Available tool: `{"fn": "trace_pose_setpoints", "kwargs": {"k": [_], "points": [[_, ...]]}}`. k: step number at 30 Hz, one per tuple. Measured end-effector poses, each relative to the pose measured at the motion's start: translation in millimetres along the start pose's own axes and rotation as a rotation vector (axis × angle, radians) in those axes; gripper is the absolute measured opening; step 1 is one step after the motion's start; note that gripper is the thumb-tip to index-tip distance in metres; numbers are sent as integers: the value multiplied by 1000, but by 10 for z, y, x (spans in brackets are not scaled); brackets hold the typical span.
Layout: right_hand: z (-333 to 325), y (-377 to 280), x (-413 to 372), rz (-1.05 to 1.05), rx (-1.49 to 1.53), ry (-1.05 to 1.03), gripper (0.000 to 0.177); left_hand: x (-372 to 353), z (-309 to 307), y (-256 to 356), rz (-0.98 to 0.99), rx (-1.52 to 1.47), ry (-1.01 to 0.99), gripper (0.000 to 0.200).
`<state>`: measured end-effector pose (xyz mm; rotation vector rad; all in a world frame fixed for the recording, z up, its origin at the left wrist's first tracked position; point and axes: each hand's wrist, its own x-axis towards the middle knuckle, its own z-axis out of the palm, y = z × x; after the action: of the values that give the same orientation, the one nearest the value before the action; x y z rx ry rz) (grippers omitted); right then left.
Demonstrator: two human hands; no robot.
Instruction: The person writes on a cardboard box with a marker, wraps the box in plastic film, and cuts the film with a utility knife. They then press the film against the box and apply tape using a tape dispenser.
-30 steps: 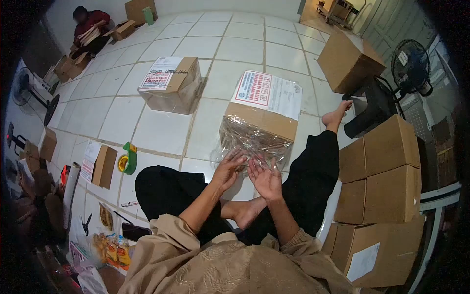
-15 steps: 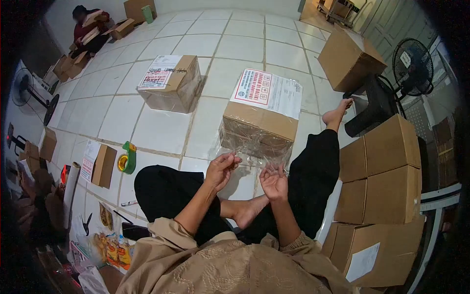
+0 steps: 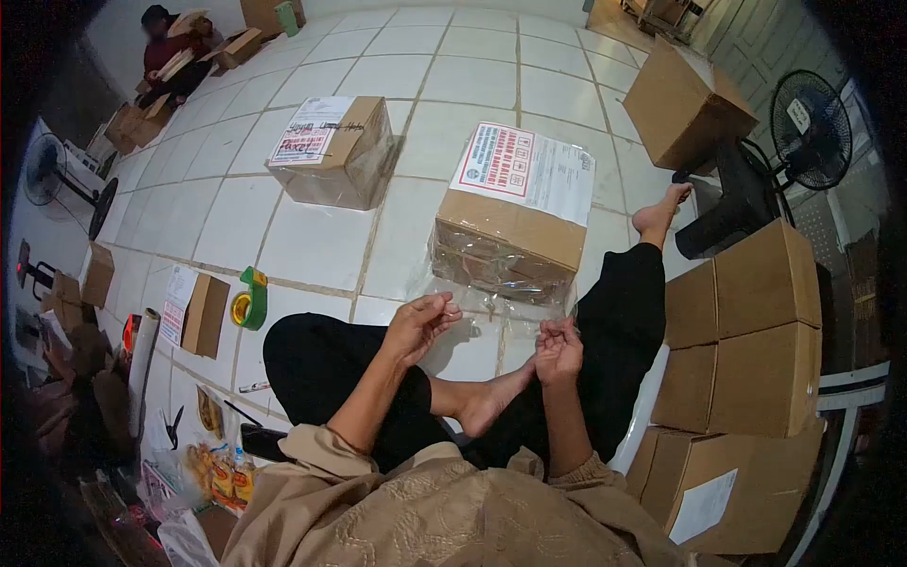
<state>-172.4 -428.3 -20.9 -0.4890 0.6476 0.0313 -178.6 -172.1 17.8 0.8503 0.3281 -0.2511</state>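
The tiled floor (image 3: 312, 241) carries everything here, and the wrapped box (image 3: 515, 222) with its red-and-white label is the mark for all places. To the right of the wrapped box, past the person's outstretched leg, stands a stack of plain cartons (image 3: 746, 331). Beyond the wrapped box and to the right sits another plain carton (image 3: 685, 109), with a black fan (image 3: 811, 128) just right of that. To the left of the wrapped box, well apart, lies a second labelled box (image 3: 331, 151).

Clear film (image 3: 491, 300) clings to the near face of the wrapped box and runs down onto the floor on the person's side.

The left hand (image 3: 420, 321) is on the near left of the wrapped box, thumb and forefinger pinched on the film's edge. The right hand (image 3: 559, 348) is on the near right, curled into a loose fist on the film. A second ago both hands lay open and side by side against the film on the box's near face. They have since drawn back towards the person and spread apart, and the film looks less bunched.

Far left of the wrapped box, a green tape dispenser (image 3: 248, 300) rests on the floor.
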Motion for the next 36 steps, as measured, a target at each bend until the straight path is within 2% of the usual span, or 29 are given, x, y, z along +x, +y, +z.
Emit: {"fn": "trace_pose_setpoints", "kwargs": {"k": [2, 3, 5, 6, 7, 9, 10, 12, 13, 14, 15, 16, 18, 19, 21, 22, 23, 24, 25, 27, 28, 29, 30, 31, 32, 33, 34, 35, 36], "points": [[-69, 22, -23, -40, -205, -66, 20, 37, -60, -63, -126, 21, 59, 31], [-144, -16, -103, -43, -213, -70, 20, 14, -114, -73, -122, 13, 56, 31], [-216, -136, -331, 104, -827, -342, 21, -53, -324, -41, -93, 736, 269, 35], [-146, -186, -390, 105, -837, -342, 21, -22, -428, -94, 70, 933, 412, 48], [-55, -210, -495, -122, -1062, -443, 20, -89, -261, -1, 59, 924, 417, 48], [359, -252, -836, -608, -1400, -548, 17, -145, 74, 184, 1034, 1431, 600, 57], [732, -268, -928, -880, -1505, -554, 14, -78, 153, 172, 1027, 1428, 605, 57], [1149, -256, -784, -1408, -1617, -906, 24, 42, 199, 152, 1054, 1469, 569, 59], [1309, -189, -701, -1528, -1745, -998, 34, 83, 170, 132, 1068, 1484, 560, 59], [1433, -119, -605, -1653, -1868, -1086, 45, 184, 17, 25, 976, 1395, 542, 51], [1498, -54, -460, -1665, -1854, -1087, 45, 267, -131, -63, 884, 1307, 521, 44], [1509, 43, -263, -1759, -2014, -1123, 51, 310, -241, -100, 916, 1307, 549, 25], [1358, 230, 104, -1906, -2362, -1095, 63, 225, -269, -59, 963, 1263, 541, 17], [1217, 245, 313, -1907, -2352, -1105, 63, 186, -270, -39, 1000, 1209, 532, 10], [1016, 234, 553, -2479, -2591, -1027, 64, 138, -292, -59, 976, 1228, 547, 7], [968, 279, 581, -2385, -2639, -981, 65, 128, -316, -104, 1009, 1210, 548, 7], [942, 307, 638, -2387, -2638, -996, 65, 116, -322, -159, 1042, 1187, 550, 6], [929, 313, 641, -2417, -2633, -944, 65, 16, -295, -174, 933, 1222, 558, 11], [913, 323, 641, -2443, -2628, -875, 65, -33, -257, -167, 926, 1222, 555, 11], [930, 288, 571, -2348, -2621, -937, 65, -97, -190, -109, 725, 1343, 535, 36], [966, 270, 519, -2271, -2602, -1012, 65, -92, -115, -57, 724, 1346, 536, 36], [982, 268, 490, -2276, -2594, -1019, 65, -42, -10, 12, 869, 1430, 540, 49], [984, 268, 458, -2030, -2555, -1156, 65, 14, 61, 59, 1019, 1512, 544, 63], [982, 267, 423, -1790, -2499, -1271, 64, 83, 74, 52, 1022, 1511, 554, 63], [967, 282, 371, -1799, -2497, -1277, 64, 181, 63, 12, 1062, 1569, 549, 71], [941, 312, 304, -1580, -2495, -1319, 58, 274, 49, -21, 1104, 1625, 539, 79], [928, 328, 249, -1367, -2482, -1346, 53, 355, 41, -38, 1143, 1630, 565, 79], [916, 326, 202, -1374, -2490, -1339, 53, 457, -20, -69, 1150, 1622, 563, 79], [911, 324, 141, -1249, -2355, -1437, 47, 523, -69, -56, 1196, 1616, 582, 72]]}}
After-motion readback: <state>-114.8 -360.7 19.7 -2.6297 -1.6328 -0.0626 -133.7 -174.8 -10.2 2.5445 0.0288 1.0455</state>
